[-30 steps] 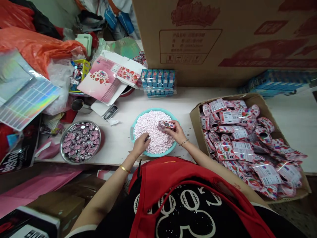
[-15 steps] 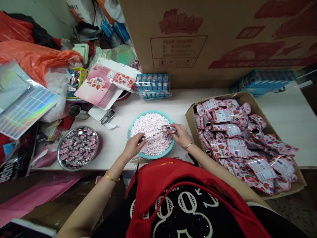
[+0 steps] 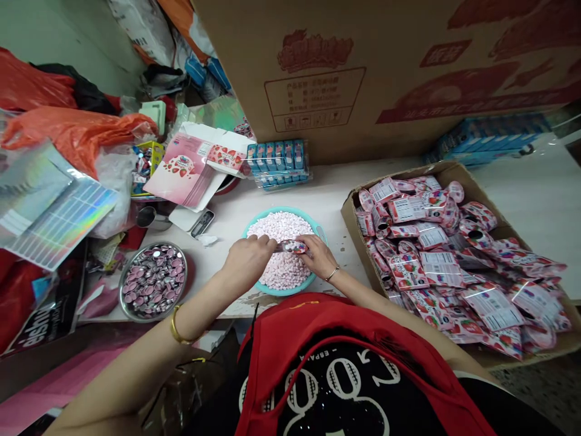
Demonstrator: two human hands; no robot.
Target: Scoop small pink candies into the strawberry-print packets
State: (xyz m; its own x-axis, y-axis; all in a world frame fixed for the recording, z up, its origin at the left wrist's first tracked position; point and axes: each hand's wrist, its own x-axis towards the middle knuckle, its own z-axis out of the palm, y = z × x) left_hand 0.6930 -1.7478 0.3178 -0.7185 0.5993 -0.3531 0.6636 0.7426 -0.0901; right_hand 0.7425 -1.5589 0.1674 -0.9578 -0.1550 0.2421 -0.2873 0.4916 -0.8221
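Note:
A teal bowl (image 3: 318, 225) full of small pink and white candies (image 3: 281, 227) sits at the table's near edge. Over it my right hand (image 3: 320, 257) grips a small pink strawberry-printed pouch (image 3: 292, 246). My left hand (image 3: 247, 260) is closed in a pinch at the pouch's left end, touching it; what its fingers hold is hidden. Both wrists wear thin gold bangles.
A cardboard box (image 3: 490, 200) heaped with pink strawberry pouches stands at the right. A metal dish of round lids (image 3: 152, 280) lies at the left. Blue packets (image 3: 276, 158), flat pink cartons (image 3: 184, 166), holographic sheets (image 3: 59, 212) and a big carton (image 3: 385, 66) crowd the back.
My left hand rose from the candies at the bowl's near left and came to the pouch. My right hand lowered the pouch toward the bowl's middle. The camera view shifted a little.

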